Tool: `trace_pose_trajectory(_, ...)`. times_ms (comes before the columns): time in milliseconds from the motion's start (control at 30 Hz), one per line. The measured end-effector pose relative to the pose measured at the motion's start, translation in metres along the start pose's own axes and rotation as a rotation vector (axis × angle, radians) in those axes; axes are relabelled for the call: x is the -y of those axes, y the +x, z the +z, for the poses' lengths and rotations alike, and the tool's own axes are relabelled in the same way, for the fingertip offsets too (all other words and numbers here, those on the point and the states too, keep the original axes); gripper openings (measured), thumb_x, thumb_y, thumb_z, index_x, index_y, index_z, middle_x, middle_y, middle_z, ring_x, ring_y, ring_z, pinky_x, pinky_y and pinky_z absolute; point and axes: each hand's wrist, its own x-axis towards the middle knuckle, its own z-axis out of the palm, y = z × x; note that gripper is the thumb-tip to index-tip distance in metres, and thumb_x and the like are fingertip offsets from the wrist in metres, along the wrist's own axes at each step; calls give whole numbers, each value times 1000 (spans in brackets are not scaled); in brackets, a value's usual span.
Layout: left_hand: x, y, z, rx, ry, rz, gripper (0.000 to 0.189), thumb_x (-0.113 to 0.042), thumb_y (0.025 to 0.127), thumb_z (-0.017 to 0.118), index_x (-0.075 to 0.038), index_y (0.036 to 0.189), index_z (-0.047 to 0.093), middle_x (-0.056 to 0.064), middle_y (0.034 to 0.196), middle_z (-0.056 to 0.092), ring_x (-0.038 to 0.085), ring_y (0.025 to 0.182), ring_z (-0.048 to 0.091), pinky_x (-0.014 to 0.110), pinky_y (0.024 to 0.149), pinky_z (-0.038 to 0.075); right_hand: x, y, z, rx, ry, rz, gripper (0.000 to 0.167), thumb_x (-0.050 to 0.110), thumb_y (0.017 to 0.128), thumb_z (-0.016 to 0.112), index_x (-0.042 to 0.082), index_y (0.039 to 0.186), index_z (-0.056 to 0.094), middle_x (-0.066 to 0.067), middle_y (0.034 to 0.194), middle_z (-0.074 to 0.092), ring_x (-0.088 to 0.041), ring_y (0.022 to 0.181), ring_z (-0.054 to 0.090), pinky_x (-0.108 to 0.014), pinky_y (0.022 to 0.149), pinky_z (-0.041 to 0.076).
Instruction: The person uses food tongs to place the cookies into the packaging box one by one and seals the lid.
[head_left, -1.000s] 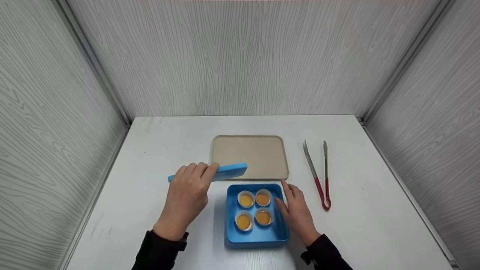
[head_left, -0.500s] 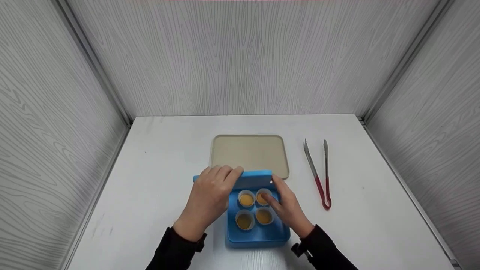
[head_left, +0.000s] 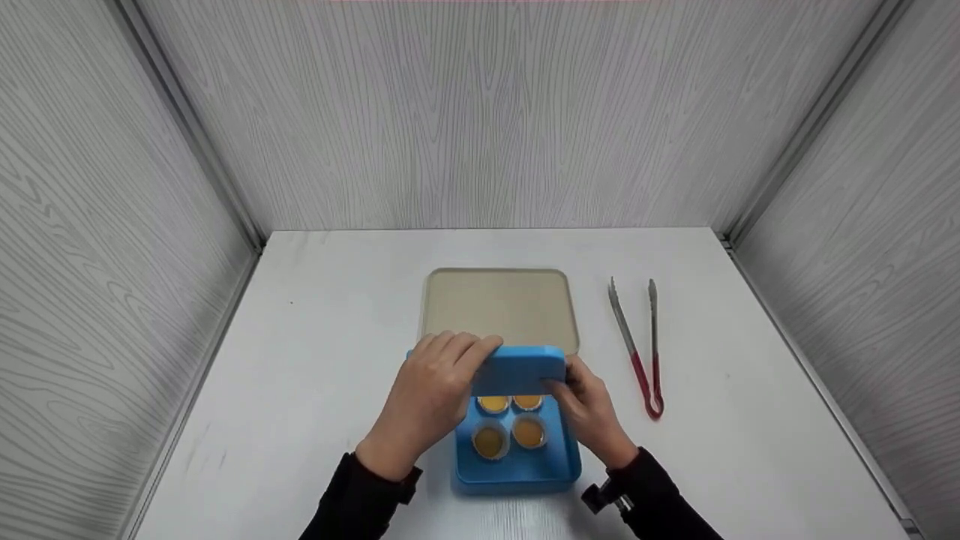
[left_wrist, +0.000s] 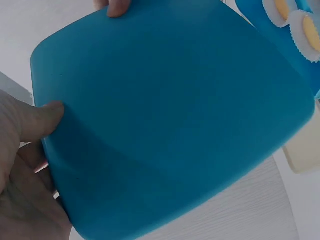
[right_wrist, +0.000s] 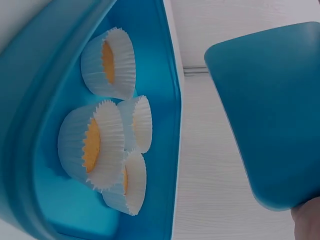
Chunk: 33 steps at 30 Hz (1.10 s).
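A blue lid (head_left: 521, 373) stands tilted on edge above the far part of a blue box (head_left: 517, 474). My left hand (head_left: 427, 390) grips the lid's left side, its fingers over the upper edge; the left wrist view shows the thumb on the lid's (left_wrist: 170, 115) flat face. My right hand (head_left: 592, 409) pinches the lid's right side with the thumb on the near face. Inside the box sit several white paper baking cups (right_wrist: 111, 62) with yellow-orange cakes in them. The lid partly hides the two far cups in the head view.
Behind the box lies a beige tray (head_left: 495, 300), its front edge hidden by the hands and lid. Red-handled tongs (head_left: 640, 375) lie spread on the right of the white table (head_left: 337, 285). Grey wood-grain panels (head_left: 480, 112) enclose the back and sides.
My left hand has brought the lid rightward from beside the box to above it. My right hand has left the box's right rim and taken hold of the lid's right side.
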Motion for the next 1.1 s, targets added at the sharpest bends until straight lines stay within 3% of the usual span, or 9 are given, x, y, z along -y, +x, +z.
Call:
trace_pose_trajectory(167,8,-6,7,-92,-87,-84,41,-9,94,74,-8,134,65,6,123,69,25,114,59,42,98,51,3,-4,-4,-19,25,87,17,2,105,54,-2,121,56,-14,119,67,-13,111,67,-27,92,56)
trace_pose_trajectory(300,12,-15,17,-131,-230,-207,55,-7,94,73,-7,146,55,9,146,56,27,136,49,45,113,44,3,-7,-8,-36,84,198,18,10,107,54,0,121,55,-12,120,66,-17,113,64,-29,95,55)
trace_pose_trajectory(433,13,-25,28,-105,-395,-352,73,-5,97,69,-7,160,32,11,164,34,27,150,36,43,118,39,5,-8,-10,-46,149,293,22,15,107,54,0,124,55,-13,124,65,-22,117,63,-36,98,54)
trace_pose_trajectory(533,12,-31,35,-68,-509,-458,84,-6,100,65,-9,165,13,11,168,25,27,154,29,47,121,33,5,-8,-11,-50,195,337,27,17,107,54,0,128,54,-14,129,64,-26,122,62,-43,101,53)
trace_pose_trajectory(633,9,-38,43,-22,-613,-565,87,-12,103,62,-11,166,2,11,170,18,29,156,23,53,123,26,5,-9,-12,-51,262,382,36,24,107,56,2,135,52,-14,136,61,-29,126,60,-50,103,52)
trace_pose_trajectory(767,5,-49,56,35,-731,-687,83,-24,106,57,-11,166,0,11,171,13,34,156,20,59,123,23,6,-9,-13,-56,359,472,52,36,105,58,6,146,46,-12,148,54,-32,132,57,-58,106,49)
trace_pose_trajectory(900,1,-59,71,40,-786,-770,83,-31,107,56,-11,166,2,11,171,14,34,155,21,59,122,24,6,-8,-12,-61,389,535,57,38,105,59,7,149,41,-15,153,48,-36,137,51,-63,110,42)
trace_pose_trajectory(1000,-1,-65,81,23,-779,-805,82,-34,106,56,-8,165,5,13,170,16,35,154,23,58,122,25,4,-9,-10,-65,328,556,54,34,106,57,7,149,40,-18,153,48,-37,137,50,-65,112,39)
trace_pose_trajectory(1100,-3,-69,91,0,-769,-841,81,-34,107,55,-4,164,7,16,170,17,36,154,23,58,122,25,3,-11,-7,-58,197,561,52,35,106,56,9,149,42,-21,146,53,-37,132,55,-65,108,43)
